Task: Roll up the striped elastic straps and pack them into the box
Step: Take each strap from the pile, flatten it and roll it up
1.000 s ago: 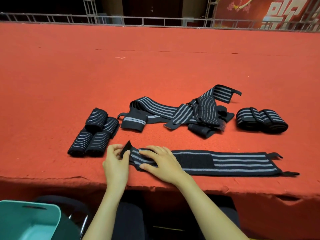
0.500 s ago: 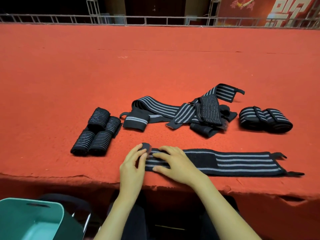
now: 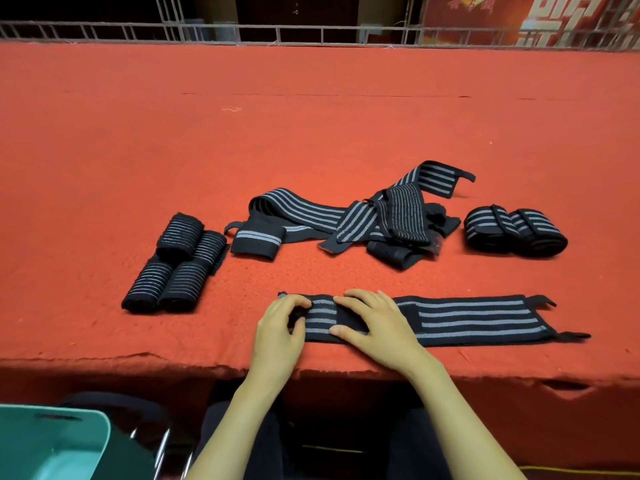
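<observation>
strap [image 3: 474,318] lies flat along desk [image 3: 311,133] front edge | left hand [image 3: 280,327] fingers curled round its left end | right hand [image 3: 377,327] flat, pressing strap just beside | teal box [image 3: 52,441] below desk, lower left

Bright, even from overhead on red cloth [image 3: 311,140]; dark beyond railing [image 3: 242,29] and under front edge. Faint soft shadows beside rolled straps [image 3: 173,265]. Bowed by wide lens near edges. Sharp at centre.

6 rolled straps [image 3: 180,233], 1 flat strap [image 3: 474,320], perhaps 3 tangled straps [image 3: 301,211], 1 box [image 3: 27,427].
</observation>
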`<state>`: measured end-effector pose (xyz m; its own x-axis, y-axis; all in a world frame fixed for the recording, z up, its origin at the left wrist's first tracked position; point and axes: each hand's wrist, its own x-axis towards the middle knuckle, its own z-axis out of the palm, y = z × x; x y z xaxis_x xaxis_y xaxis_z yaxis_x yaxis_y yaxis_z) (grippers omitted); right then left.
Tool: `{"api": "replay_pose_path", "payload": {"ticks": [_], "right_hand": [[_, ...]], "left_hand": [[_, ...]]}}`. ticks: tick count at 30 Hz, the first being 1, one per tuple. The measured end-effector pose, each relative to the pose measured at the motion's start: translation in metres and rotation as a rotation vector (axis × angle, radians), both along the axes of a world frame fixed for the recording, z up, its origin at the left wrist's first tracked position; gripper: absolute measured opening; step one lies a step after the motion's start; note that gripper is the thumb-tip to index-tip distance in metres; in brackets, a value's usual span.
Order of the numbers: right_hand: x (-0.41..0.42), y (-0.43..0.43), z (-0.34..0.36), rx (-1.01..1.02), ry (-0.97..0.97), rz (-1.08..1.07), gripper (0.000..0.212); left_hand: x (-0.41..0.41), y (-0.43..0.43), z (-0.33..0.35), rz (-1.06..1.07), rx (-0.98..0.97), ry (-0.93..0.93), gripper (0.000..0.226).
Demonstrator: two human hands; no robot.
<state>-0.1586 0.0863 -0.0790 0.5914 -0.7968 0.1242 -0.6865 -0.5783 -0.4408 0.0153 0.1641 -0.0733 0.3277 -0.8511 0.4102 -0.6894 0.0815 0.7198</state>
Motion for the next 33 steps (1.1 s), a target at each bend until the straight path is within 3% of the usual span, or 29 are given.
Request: {"api": "replay_pose_path", "payload": {"ticks": [5, 7, 11, 17, 23, 33], "right_hand": [[0.001, 0.002, -0.001, -0.007, -0.019, -0.014, 0.072], [0.002, 0.003, 0.0, -0.012, -0.023, -0.02, 0.068], [0.002, 0.004, 0.002, -0.02, -0.03, -0.033, 0.056], [0.001, 0.006, 0.003, -0.02, -0.02, -0.024, 0.071], [0.001, 0.006, 0.004, -0.015, -0.015, -0.03, 0.057], [0.0, 0.005, 0.003, -0.004, -0.029, 0.004, 0.067]], "left_hand": [[-0.003, 0.001, 0.004, -0.07, 0.086, -0.012, 0.025], [0.001, 0.001, 0.008, -0.069, 0.098, 0.054, 0.016], [0.008, -0.001, 0.012, -0.007, 0.158, 0.243, 0.022], [-0.004, -0.007, 0.011, 0.202, 0.219, -0.004, 0.021], [-0.004, -0.004, 0.009, 0.182, 0.086, -0.092, 0.008], [0.006, -0.006, 0.01, 0.049, 0.177, 0.073, 0.011]]}}
